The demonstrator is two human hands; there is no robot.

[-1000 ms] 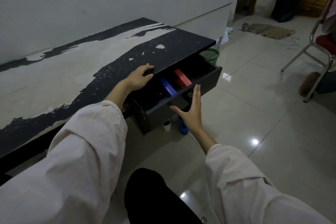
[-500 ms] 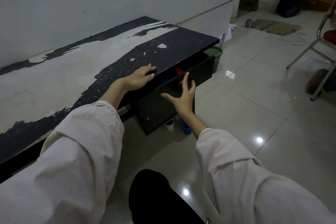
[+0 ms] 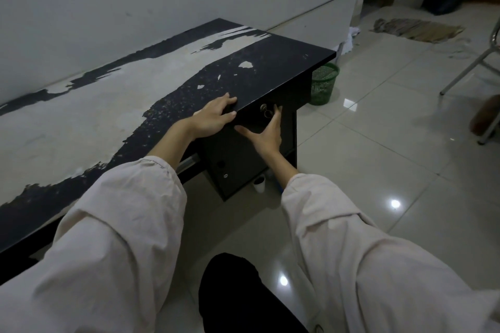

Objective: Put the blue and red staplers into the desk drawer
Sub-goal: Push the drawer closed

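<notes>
My right hand (image 3: 266, 134) is spread open, palm pressed flat against the black front of the desk drawer (image 3: 281, 107), thumb stretched out to the side and fingertips reaching up beside the small brass lock with its key (image 3: 265, 110). My left hand (image 3: 213, 119) lies open just beside it, flat on the desk top (image 3: 270, 62), fingers draped along the front edge directly above the drawer and holding nothing. The drawer sits flush under that edge, fully shut, so neither the blue nor the red stapler can be seen; I cannot tell from here where they lie. Below my right hand is the dark cabinet door (image 3: 232, 170) of the pedestal. Past my fingertips, beyond the far end of the desk, a green mesh wastebasket (image 3: 323, 84) stands on the pale tiled floor (image 3: 378, 159). Behind my left hand the desk's black coating is peeled away in a broad pale patch. Both my sleeves (image 3: 121, 224) are loose and light-coloured.
</notes>
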